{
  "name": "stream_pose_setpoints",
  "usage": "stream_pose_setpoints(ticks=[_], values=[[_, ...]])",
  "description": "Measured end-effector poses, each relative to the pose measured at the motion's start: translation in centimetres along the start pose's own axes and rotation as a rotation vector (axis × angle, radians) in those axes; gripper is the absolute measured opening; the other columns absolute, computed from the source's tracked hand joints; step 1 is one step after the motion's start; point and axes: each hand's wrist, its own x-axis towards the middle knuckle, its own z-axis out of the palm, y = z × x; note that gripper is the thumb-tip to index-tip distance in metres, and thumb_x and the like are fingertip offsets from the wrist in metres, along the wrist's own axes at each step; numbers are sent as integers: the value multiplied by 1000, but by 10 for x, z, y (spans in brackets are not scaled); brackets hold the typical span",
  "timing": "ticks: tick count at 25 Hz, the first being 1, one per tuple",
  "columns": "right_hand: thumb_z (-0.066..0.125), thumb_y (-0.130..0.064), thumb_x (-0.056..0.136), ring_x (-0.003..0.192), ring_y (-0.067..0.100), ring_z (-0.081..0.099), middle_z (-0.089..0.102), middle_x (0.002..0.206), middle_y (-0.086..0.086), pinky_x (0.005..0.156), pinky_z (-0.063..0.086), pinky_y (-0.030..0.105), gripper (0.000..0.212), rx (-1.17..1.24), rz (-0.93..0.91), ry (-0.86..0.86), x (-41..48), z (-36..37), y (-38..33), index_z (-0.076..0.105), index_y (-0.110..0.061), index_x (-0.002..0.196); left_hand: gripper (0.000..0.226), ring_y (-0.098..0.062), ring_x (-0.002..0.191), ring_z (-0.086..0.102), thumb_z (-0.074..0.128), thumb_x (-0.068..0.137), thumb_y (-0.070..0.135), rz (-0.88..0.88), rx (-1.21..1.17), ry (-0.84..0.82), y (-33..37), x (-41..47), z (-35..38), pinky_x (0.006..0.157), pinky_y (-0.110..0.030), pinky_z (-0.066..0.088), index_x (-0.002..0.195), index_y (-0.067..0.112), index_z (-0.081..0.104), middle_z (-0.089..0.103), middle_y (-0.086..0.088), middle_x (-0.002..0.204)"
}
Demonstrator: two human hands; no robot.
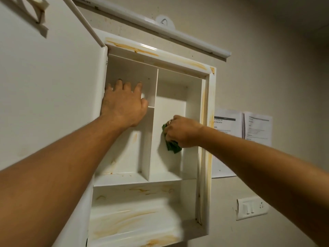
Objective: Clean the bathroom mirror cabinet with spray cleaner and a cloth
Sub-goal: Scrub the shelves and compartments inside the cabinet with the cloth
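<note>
White plastic mirror cabinet (pixel 208 104) hangs open on the wall (pixel 267 68); the right hand (pixel 183 131) clenches a crumpled green cloth (pixel 171 146) against the back of the tall right compartment (pixel 170 107), the left hand (pixel 122 104) braces upper-left with fingers spread flat. Firm overlapping strokes into corners should serve best

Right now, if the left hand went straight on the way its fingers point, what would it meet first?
Probably the back wall of the upper-left compartment: the left hand points up and inward, nothing shows between. Depth is unclear; it may already touch.
</note>
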Motion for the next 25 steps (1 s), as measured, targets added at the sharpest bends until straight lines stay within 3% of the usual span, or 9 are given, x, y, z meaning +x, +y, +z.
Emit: stream_pose_setpoints(ticks=[5,7,10,14,16,18,20,23,25], values=[[55,-17,92,78,21,61,66,87,3,70,44,32,15,150,488,1,-1,10,-51,68,-15,98,76,-41,143,35,8,92,46,3,11,-15,-1,-1,1,116,-60,29,160,18,24,44,-20,154],[54,-18,94,72,19,59,62,82,4,64,48,31,13,264,539,-29,-2,6,-64,66,-12,96,72,-41,144,35,12,96,45,12,7,-17,-1,0,2,117,-60,28,161,17,22,43,-20,155],[58,-23,92,72,18,63,64,79,2,71,60,33,14,733,650,-68,-1,16,-93,66,-12,92,68,-41,144,35,15,99,45,12,8,-13,-1,-1,1,118,-60,28,161,18,22,43,-20,155],[57,-19,88,80,20,67,69,84,3,78,61,37,15,1075,735,-81,2,14,-106,69,-12,90,66,-40,143,36,17,100,44,1,16,-8,1,-2,1,117,-59,29,160,18,26,45,-19,154],[53,-7,85,88,25,69,71,91,8,78,61,37,20,1402,695,-31,2,5,-107,72,-9,92,66,-40,143,36,17,100,45,1,10,-15,2,-1,0,118,-59,28,160,18,26,44,-19,154],[51,1,85,88,24,70,71,97,9,71,61,34,25,1557,607,-1,-3,2,-113,72,-10,95,70,-40,144,35,13,98,46,11,15,-18,1,-1,1,118,-59,28,160,19,25,43,-19,155],[60,-2,87,87,21,68,70,97,4,69,57,32,24,1384,470,-26,-13,7,-110,71,-17,103,76,-40,144,35,7,93,48,12,11,-16,-1,-1,0,117,-59,29,160,19,26,44,-19,155],[61,-22,93,81,25,64,66,92,3,68,53,35,19,594,400,-201,-23,9,-94,65,-19,112,72,-41,143,35,12,96,47,2,6,-18,-1,-1,0,117,-59,27,160,18,26,44,-21,154],[59,-24,95,78,25,62,64,89,5,67,53,39,18,386,426,-231,-21,10,-95,63,-15,111,67,-41,144,34,17,100,45,0,-2,-9,0,-1,1,118,-60,26,161,18,24,43,-21,155]])
